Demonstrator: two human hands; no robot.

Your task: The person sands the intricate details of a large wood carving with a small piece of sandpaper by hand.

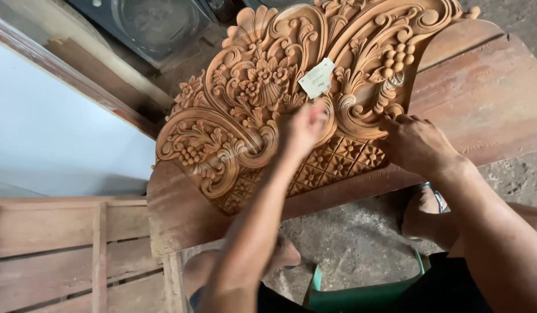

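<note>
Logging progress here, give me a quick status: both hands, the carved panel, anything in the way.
Left hand pressed on carved wooden panel, blurred. Right hand flat on its lower right edge. Panel lies on reddish plank. Small paper tag on the carving, nothing blocking.

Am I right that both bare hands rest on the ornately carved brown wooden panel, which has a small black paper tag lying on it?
Not quite: the paper tag is white, not black. The head view shows both the left hand and right hand resting on the ornately carved brown wooden panel.
</note>
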